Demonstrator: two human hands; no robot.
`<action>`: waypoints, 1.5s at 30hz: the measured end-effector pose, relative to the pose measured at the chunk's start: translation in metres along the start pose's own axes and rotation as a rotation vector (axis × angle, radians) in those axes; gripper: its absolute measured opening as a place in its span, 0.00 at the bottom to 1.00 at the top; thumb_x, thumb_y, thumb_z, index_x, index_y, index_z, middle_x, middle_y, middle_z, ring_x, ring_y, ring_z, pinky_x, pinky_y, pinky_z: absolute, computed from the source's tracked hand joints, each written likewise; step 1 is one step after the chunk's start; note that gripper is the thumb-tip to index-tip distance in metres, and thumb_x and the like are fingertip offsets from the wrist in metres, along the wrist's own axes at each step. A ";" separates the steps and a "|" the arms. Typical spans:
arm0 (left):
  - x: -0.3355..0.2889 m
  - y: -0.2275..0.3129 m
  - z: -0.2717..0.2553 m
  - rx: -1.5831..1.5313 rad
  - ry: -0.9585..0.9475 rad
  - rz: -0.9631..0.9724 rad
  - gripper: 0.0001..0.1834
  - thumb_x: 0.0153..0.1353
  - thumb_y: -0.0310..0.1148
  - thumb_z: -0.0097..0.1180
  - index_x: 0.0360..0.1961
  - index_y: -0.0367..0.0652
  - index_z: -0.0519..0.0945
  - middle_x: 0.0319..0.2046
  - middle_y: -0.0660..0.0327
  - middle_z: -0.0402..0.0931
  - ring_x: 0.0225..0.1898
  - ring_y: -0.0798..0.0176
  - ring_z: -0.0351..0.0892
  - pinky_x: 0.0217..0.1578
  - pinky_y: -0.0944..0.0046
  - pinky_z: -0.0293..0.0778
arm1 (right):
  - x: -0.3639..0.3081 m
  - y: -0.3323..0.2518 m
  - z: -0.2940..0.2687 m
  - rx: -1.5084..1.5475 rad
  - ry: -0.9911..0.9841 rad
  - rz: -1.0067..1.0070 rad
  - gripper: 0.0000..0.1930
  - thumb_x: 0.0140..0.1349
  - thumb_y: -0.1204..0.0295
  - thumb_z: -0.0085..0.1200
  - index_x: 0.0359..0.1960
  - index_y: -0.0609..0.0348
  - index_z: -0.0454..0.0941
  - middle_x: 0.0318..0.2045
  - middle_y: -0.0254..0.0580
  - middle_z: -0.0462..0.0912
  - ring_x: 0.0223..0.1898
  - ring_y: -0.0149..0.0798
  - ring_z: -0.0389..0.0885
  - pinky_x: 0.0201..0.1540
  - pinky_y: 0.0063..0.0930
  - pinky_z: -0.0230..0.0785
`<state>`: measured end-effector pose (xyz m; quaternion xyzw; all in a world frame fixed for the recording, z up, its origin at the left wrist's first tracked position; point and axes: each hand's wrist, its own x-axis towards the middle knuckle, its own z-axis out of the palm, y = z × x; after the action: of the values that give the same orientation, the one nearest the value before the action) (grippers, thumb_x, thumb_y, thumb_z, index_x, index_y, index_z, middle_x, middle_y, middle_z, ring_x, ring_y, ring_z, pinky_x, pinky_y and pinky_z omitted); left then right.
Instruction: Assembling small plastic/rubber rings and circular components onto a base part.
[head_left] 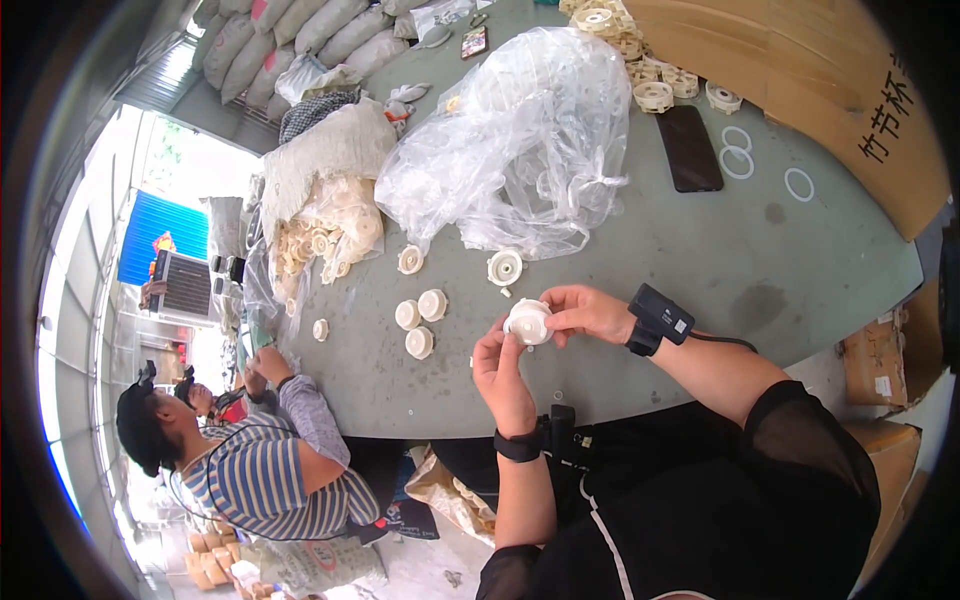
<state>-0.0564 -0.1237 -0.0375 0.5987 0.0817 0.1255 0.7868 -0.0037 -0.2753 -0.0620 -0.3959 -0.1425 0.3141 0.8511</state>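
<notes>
Between both hands, over the near edge of the table, is a round white plastic part [528,322] with a stepped, cap-like shape. My left hand [500,366] grips it from the left, thumb against its face. My right hand [588,314] pinches its right side with thumb and fingers. Just beyond lies a similar round part [505,267] with its hollow side up, and a small white piece [506,292] beside it. To the left, three white round parts [420,343] sit close together, with another round part [410,259] farther back.
A heap of clear plastic bags [520,130] covers the table's middle. Cream parts spill from a sack [335,225] at left. A black phone [690,148], white rings [798,185] and a cardboard box [800,70] are at right. A co-worker in a striped shirt [262,470] sits at left.
</notes>
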 end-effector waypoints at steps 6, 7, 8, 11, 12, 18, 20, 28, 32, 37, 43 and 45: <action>0.000 -0.002 -0.006 -0.282 -0.115 -0.163 0.04 0.60 0.29 0.45 0.31 0.40 0.69 0.30 0.61 0.72 0.29 0.70 0.71 0.27 0.72 0.65 | 0.000 0.000 0.000 0.024 -0.050 0.004 0.10 0.58 0.67 0.47 0.36 0.60 0.71 0.27 0.32 0.75 0.22 0.24 0.71 0.29 0.18 0.65; 0.000 -0.002 -0.004 -0.282 -0.115 -0.164 0.04 0.60 0.29 0.45 0.31 0.40 0.69 0.30 0.61 0.72 0.29 0.70 0.71 0.27 0.72 0.65 | 0.000 -0.001 0.001 0.036 -0.043 0.014 0.10 0.59 0.67 0.46 0.35 0.60 0.72 0.26 0.32 0.75 0.21 0.23 0.71 0.29 0.18 0.65; -0.001 -0.002 -0.001 -0.274 -0.079 -0.172 0.05 0.60 0.30 0.44 0.32 0.40 0.69 0.30 0.61 0.72 0.29 0.71 0.70 0.26 0.72 0.64 | -0.001 0.000 0.001 0.037 -0.043 0.015 0.10 0.59 0.67 0.46 0.35 0.60 0.72 0.26 0.32 0.75 0.21 0.23 0.71 0.29 0.18 0.65; -0.007 0.001 0.008 -0.219 -0.031 -0.187 0.06 0.61 0.32 0.44 0.33 0.42 0.69 0.30 0.62 0.72 0.28 0.71 0.70 0.25 0.72 0.64 | -0.003 0.000 0.003 -0.004 -0.053 0.050 0.11 0.59 0.64 0.45 0.31 0.60 0.72 0.21 0.31 0.73 0.18 0.24 0.70 0.27 0.16 0.64; -0.008 0.002 0.008 -0.173 -0.017 -0.192 0.06 0.61 0.33 0.44 0.33 0.42 0.68 0.29 0.63 0.72 0.28 0.72 0.70 0.24 0.73 0.64 | -0.003 -0.001 0.005 -0.040 -0.051 0.058 0.11 0.59 0.64 0.45 0.29 0.59 0.72 0.19 0.30 0.73 0.17 0.23 0.69 0.24 0.15 0.63; -0.015 -0.005 0.007 -0.039 -0.079 -0.170 0.08 0.62 0.36 0.43 0.33 0.43 0.68 0.29 0.64 0.71 0.30 0.73 0.71 0.28 0.72 0.67 | -0.004 -0.001 0.007 -0.148 -0.003 0.071 0.12 0.58 0.62 0.46 0.24 0.57 0.73 0.16 0.28 0.72 0.14 0.20 0.67 0.16 0.11 0.57; -0.016 -0.004 0.009 -0.069 -0.074 -0.188 0.08 0.61 0.36 0.44 0.32 0.43 0.68 0.29 0.65 0.71 0.30 0.72 0.71 0.30 0.72 0.67 | -0.004 -0.001 0.007 -0.165 0.030 0.086 0.12 0.57 0.63 0.46 0.24 0.56 0.73 0.16 0.27 0.72 0.15 0.19 0.66 0.16 0.12 0.55; -0.012 -0.003 0.002 -0.224 -0.050 -0.220 0.07 0.61 0.35 0.44 0.30 0.43 0.68 0.29 0.63 0.72 0.32 0.68 0.72 0.34 0.67 0.69 | -0.002 0.006 0.005 0.008 -0.072 0.112 0.13 0.59 0.61 0.47 0.28 0.58 0.74 0.19 0.31 0.75 0.15 0.21 0.69 0.20 0.13 0.63; -0.014 0.002 0.009 -0.249 -0.102 -0.276 0.07 0.61 0.35 0.45 0.31 0.43 0.69 0.29 0.63 0.72 0.32 0.69 0.72 0.35 0.67 0.69 | -0.003 0.003 0.002 0.022 -0.057 0.087 0.12 0.59 0.62 0.46 0.27 0.58 0.74 0.18 0.30 0.74 0.15 0.21 0.68 0.18 0.12 0.61; -0.014 -0.008 0.000 -0.266 -0.178 -0.332 0.07 0.61 0.34 0.44 0.31 0.43 0.69 0.29 0.64 0.72 0.32 0.69 0.72 0.35 0.69 0.68 | -0.004 0.002 0.002 -0.142 0.041 0.062 0.11 0.58 0.64 0.45 0.25 0.56 0.73 0.17 0.27 0.72 0.15 0.19 0.66 0.17 0.10 0.56; -0.014 0.003 0.006 -0.259 -0.060 -0.256 0.07 0.62 0.34 0.43 0.31 0.43 0.69 0.30 0.62 0.73 0.30 0.70 0.71 0.33 0.71 0.66 | -0.005 0.000 0.010 0.072 -0.041 0.059 0.07 0.53 0.69 0.46 0.27 0.59 0.72 0.19 0.30 0.72 0.17 0.21 0.68 0.22 0.14 0.61; -0.012 -0.002 -0.003 -0.289 -0.112 -0.250 0.09 0.62 0.36 0.42 0.35 0.41 0.69 0.37 0.59 0.72 0.38 0.65 0.72 0.40 0.65 0.67 | -0.004 0.002 0.008 0.054 -0.033 0.062 0.07 0.52 0.70 0.47 0.27 0.60 0.72 0.19 0.30 0.73 0.17 0.21 0.68 0.23 0.15 0.61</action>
<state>-0.0683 -0.1247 -0.0401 0.4709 0.0927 0.0041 0.8773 -0.0117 -0.2720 -0.0582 -0.3719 -0.1357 0.3506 0.8487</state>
